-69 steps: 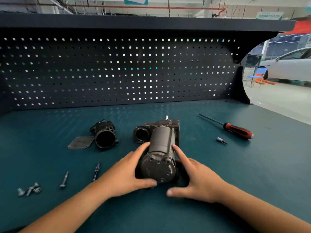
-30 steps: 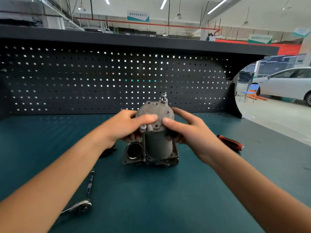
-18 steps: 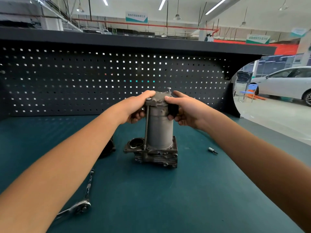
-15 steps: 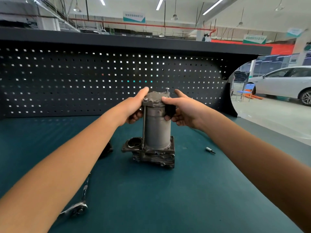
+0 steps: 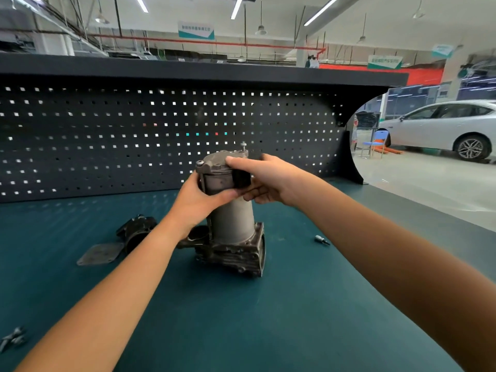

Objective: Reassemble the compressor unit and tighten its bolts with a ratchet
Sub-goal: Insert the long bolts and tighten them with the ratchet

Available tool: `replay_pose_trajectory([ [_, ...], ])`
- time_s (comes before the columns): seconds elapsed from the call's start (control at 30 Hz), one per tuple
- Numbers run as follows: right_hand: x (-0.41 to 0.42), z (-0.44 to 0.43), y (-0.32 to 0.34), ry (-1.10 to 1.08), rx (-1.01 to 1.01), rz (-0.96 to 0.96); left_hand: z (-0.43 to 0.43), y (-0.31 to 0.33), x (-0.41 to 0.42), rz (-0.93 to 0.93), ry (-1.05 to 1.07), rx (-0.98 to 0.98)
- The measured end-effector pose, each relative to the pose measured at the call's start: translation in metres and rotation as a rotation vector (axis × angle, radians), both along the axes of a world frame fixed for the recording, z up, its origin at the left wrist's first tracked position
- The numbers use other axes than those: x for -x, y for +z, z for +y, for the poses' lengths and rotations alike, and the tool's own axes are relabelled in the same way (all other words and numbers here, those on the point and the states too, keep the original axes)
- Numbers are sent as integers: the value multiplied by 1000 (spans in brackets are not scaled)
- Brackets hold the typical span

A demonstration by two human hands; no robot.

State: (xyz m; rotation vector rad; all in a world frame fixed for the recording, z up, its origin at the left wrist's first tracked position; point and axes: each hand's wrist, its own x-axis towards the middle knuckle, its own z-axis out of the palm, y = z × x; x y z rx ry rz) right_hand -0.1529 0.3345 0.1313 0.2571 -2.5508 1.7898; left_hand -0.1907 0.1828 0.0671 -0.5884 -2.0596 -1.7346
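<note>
Head view: compressor unit (image 5: 233, 226) stands upright near the middle of the teal counter (image 5: 268, 318), cylinder up, finned base block down on the mat. Left hand (image 5: 198, 201) wraps the cylinder from the left side, grip pressed around the body just under the top cap, thumb across the front. Right hand (image 5: 264, 181) comes from the right, thumb on the cap's top edge and fingers curled under a dark block on the cylinder's right side, grip pinching the cap area. Both hands touch the unit, and thumb and fingertips of the two nearly meet at the front. One bolt (image 5: 243, 146) sticks up from the back of the cap; another bolt head (image 5: 199, 163) sits at the cap's front-left corner.

Left of the unit, toward the back-left: black housing part (image 5: 135, 230), partly hidden by the left forearm, with a flat grey plate (image 5: 99, 254) just in front of it. Small socket bit (image 5: 322, 240) lies right of the unit, apart from it. Loose bolts (image 5: 12, 340) at the counter's front-left edge, blurred. Black pegboard (image 5: 134, 135) runs along the back edge. White car (image 5: 445, 127) beyond the right side.
</note>
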Motion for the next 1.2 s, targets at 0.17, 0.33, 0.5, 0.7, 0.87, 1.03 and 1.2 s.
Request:
replay_pose_trajectory([
  [0.17,9,5,-3,-86,-289,168,2,-7,3,-38,-109,-61],
  [0.33,30,33,-41,-145,-70,254,0,-13,13,-75,-170,-107],
  [0.5,45,43,-88,14,-137,242,-8,-9,22,-116,-270,-81],
  [0.7,52,50,-93,75,-149,356,-7,-10,23,-127,-293,-120],
  [0.87,56,48,-93,63,-210,437,-8,-13,27,-152,-292,-138],
  [1.03,60,54,-94,57,-221,433,-8,-13,26,-140,-278,-122],
  [1.2,59,53,-97,57,-152,410,-7,-14,26,-135,-277,-136],
])
